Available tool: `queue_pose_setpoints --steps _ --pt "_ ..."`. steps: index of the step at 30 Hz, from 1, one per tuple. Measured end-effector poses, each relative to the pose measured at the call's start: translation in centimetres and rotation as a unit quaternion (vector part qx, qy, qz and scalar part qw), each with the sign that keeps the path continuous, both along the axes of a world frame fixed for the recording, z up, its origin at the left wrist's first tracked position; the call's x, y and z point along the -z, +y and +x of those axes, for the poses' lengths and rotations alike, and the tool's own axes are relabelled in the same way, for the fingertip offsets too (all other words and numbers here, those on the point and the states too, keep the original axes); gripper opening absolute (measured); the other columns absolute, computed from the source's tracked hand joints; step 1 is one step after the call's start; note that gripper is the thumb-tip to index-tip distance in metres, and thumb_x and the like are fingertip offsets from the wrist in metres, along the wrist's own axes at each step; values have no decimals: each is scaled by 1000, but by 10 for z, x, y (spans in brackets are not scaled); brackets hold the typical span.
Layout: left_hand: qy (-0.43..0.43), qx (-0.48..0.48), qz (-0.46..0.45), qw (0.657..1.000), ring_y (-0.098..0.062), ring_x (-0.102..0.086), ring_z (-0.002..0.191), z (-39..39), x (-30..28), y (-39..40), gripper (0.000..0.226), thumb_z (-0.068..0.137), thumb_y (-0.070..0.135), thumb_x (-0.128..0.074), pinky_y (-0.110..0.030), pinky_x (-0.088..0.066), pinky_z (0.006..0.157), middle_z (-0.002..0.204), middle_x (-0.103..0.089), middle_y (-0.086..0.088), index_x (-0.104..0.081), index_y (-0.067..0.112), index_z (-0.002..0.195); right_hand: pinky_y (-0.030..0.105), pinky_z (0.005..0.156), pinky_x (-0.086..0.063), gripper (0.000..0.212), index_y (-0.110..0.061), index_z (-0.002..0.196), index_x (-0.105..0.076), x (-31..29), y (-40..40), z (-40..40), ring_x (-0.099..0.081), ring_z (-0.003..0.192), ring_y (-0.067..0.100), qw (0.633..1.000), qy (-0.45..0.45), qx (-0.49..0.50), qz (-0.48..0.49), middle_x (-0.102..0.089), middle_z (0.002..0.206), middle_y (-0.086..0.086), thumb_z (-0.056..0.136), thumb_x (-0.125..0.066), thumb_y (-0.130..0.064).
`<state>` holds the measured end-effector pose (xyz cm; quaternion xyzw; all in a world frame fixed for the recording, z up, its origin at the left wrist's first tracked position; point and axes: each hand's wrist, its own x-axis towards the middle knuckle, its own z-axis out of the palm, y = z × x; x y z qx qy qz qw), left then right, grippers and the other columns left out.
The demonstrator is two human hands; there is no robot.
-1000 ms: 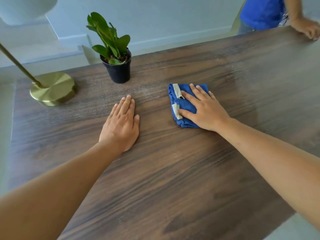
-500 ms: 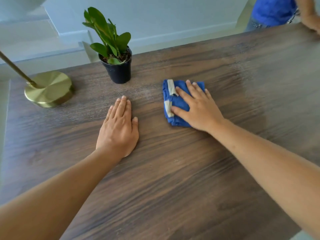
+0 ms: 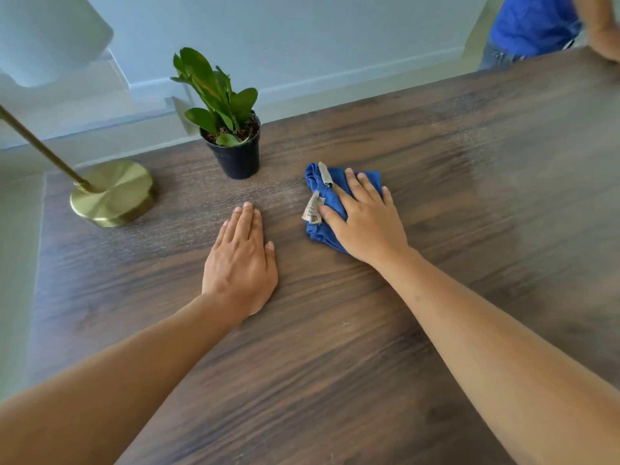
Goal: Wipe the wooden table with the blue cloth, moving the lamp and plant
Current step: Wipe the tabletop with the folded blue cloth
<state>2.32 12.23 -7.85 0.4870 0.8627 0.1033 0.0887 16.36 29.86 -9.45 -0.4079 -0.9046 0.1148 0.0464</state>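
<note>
Right hand (image 3: 365, 223) presses flat on the blue cloth (image 3: 327, 204); left hand (image 3: 240, 263) rests flat, fingers together.
Lamp (image 3: 112, 193) and potted plant (image 3: 231, 129) look unmoved; their patch seems unwiped.

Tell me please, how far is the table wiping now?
Partly done, it seems. The wooden table looks streaked to the right of the blue cloth, perhaps already wiped. In hand: the right hand presses the cloth flat; the left hand rests on the wood. Left: the lamp and plant stand unmoved, dusty-looking wood before them.
</note>
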Motion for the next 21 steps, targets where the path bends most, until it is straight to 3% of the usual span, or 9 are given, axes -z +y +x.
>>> queue_pose_setpoints --steps 5,9,15,21 --pt "-20 -4 15 1000 -14 2 154 -9 -2 26 63 105 39 -25 -30 1 124 168 -1 -3 -10 10 159 52 123 2 67 -32 159 -12 -1 81 -37 3 154 23 993 -27 112 -14 0 168 3 100 -18 -63" --pt "-11 -2 37 999 -11 7 153 -11 10 29 64 104 40 -24 -29 5 124 167 3 -1 -7 12 160 57 121 3 72 -34 159 -13 -2 129 -89 4 153 31 991 -32 131 -23 1 167 11 96 -20 -69" --pt "-6 -6 62 998 -8 8 152 -11 12 28 65 104 41 -26 -26 6 122 167 1 1 -9 15 160 58 119 0 72 -37 156 -24 -7 153 -171 -4 153 28 998 -58 -13 -25 -9 167 5 94 -19 -73" --pt "-11 -1 46 999 -9 8 152 -10 8 28 65 104 42 -25 -26 8 122 167 2 0 -7 15 160 50 123 1 72 -40 158 -7 -13 87 -93 7 154 20 981 -61 -183 -8 5 168 -2 95 -19 -72"
